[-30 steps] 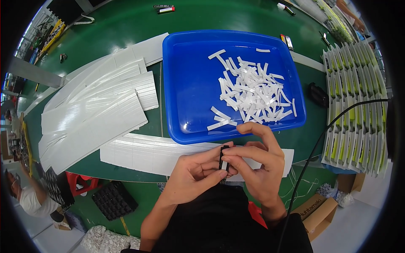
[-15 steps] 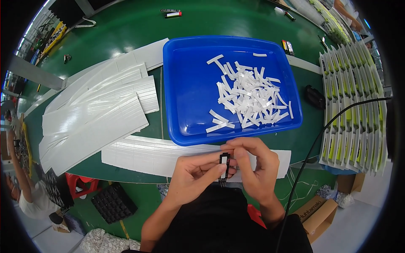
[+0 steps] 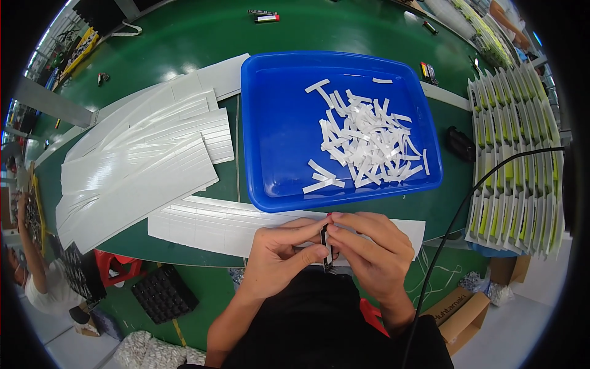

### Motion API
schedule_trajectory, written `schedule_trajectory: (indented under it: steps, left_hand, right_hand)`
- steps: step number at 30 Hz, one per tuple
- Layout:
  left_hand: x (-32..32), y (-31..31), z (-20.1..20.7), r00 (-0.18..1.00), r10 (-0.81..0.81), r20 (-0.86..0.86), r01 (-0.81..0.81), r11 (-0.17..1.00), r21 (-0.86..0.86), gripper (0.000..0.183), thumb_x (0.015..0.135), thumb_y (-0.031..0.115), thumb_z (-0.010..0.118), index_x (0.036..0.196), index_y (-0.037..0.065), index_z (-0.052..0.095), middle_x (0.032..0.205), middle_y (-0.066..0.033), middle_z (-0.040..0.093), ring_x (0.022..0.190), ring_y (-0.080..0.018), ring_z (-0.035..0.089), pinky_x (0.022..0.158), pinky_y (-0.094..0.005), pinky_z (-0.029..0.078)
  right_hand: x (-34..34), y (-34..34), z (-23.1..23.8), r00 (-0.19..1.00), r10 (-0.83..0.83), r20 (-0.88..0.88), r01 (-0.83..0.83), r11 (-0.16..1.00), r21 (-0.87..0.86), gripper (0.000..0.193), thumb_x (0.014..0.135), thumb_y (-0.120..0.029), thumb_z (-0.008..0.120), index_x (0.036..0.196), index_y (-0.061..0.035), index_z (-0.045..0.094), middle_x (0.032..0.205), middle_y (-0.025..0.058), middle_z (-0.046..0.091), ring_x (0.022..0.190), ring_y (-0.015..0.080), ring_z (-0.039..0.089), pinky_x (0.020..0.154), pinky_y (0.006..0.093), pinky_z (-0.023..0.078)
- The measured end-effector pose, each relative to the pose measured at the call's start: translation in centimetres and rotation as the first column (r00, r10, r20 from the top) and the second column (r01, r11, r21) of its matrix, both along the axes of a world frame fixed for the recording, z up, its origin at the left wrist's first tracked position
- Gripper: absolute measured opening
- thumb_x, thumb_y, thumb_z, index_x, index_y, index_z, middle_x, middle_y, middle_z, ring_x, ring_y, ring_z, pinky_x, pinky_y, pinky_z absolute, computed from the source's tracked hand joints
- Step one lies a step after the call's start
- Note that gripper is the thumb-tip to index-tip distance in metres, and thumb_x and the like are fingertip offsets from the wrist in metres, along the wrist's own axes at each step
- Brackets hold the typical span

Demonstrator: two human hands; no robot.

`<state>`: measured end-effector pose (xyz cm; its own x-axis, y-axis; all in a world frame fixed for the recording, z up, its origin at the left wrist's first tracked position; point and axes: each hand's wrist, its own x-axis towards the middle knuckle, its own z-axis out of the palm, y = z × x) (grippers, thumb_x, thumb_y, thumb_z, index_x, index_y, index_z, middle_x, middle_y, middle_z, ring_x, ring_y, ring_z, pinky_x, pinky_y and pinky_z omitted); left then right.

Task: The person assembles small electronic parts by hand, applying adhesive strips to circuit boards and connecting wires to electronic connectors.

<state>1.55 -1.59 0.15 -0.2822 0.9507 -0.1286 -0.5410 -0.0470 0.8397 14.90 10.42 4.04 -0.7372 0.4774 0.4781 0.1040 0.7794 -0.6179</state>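
Note:
Near the table's front edge, my left hand (image 3: 273,261) pinches a small, flat black part (image 3: 326,249) between thumb and fingers. The part is tilted nearly edge-on, with a pale strip along it and a bit of red at its top end. My right hand (image 3: 382,251) is closed against the part's right side, its fingertips gripping near the upper end and partly hiding it. Beneath both hands lies a white adhesive sheet (image 3: 203,227). Just beyond them, a blue tray (image 3: 248,141) holds a loose heap of short white strips (image 3: 369,138).
Stacked white sheets (image 3: 141,160) cover the table's left side. At right stand racks of white and yellow-green pieces (image 3: 513,166), a black object (image 3: 458,142) and a hanging black cable (image 3: 458,212). Small parts (image 3: 267,18) lie on the far side. Another person (image 3: 46,280) is at far left.
The black part has turned from face-up to nearly edge-on. My right fingers have come down onto its side. The view has shifted slightly.

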Motion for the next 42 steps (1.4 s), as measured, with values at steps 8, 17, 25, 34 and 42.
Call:
schedule_trajectory:
  steps: [8,17,25,34,42]
  left_hand:
    - [-0.1,0.0,-0.2,1.000,-0.010,-0.011,0.010,1.000,-0.002,0.040,0.086,-0.010,0.064,0.126,-0.005,0.059,0.115,-0.0155,0.062,0.093,-0.0149,0.063,0.080,-0.0239,0.056]
    - [0.1,0.2,0.2,0.999,0.009,-0.050,-0.009,1.000,0.000,0.042,0.085,-0.011,0.065,0.126,-0.002,0.060,0.114,-0.0143,0.063,0.093,-0.0139,0.063,0.078,-0.0222,0.056]
    - [0.1,0.1,0.1,0.999,0.007,-0.047,-0.007,1.000,-0.008,0.042,0.084,-0.011,0.066,0.125,-0.002,0.061,0.115,-0.0146,0.063,0.095,-0.0144,0.063,0.079,-0.0223,0.056]
    - [0.5,0.2,0.2,0.995,0.019,-0.093,-0.021,1.000,-0.016,0.040,0.084,-0.011,0.066,0.123,-0.002,0.062,0.117,-0.0148,0.062,0.095,-0.0146,0.064,0.078,-0.0220,0.056]
    - [1.0,0.2,0.1,0.991,0.042,-0.126,-0.040,0.999,0.016,0.040,0.083,-0.011,0.066,0.122,-0.004,0.062,0.115,-0.0151,0.062,0.095,-0.0162,0.065,0.079,-0.0236,0.058]
  right_hand:
    - [0.4,-0.2,-0.1,1.000,0.018,0.015,-0.020,0.991,0.131,0.026,0.065,0.002,0.080,0.090,-0.0006,0.073,0.096,0.0106,0.073,0.076,0.0249,0.069,0.064,0.0287,0.056]
    - [0.6,-0.1,-1.3,0.993,0.026,-0.117,-0.030,0.999,-0.034,0.030,0.068,0.002,0.078,0.097,0.0014,0.072,0.099,0.0120,0.071,0.076,0.0234,0.069,0.064,0.0286,0.055]
    - [0.7,-0.1,-0.7,0.999,0.027,-0.034,-0.024,0.997,0.077,0.035,0.065,0.002,0.078,0.099,0.0000,0.072,0.097,0.0105,0.070,0.077,0.0234,0.069,0.064,0.0282,0.055]
    - [0.1,0.6,-0.3,0.998,0.011,-0.054,-0.004,0.993,0.122,0.026,0.064,0.001,0.081,0.087,-0.0009,0.069,0.089,0.0074,0.069,0.073,0.0229,0.068,0.062,0.0291,0.055]
    - [0.4,1.1,-0.6,0.999,0.022,-0.046,-0.009,0.966,0.259,0.023,0.066,-0.003,0.080,0.084,-0.0040,0.066,0.082,0.0047,0.067,0.072,0.0210,0.066,0.061,0.0282,0.053]
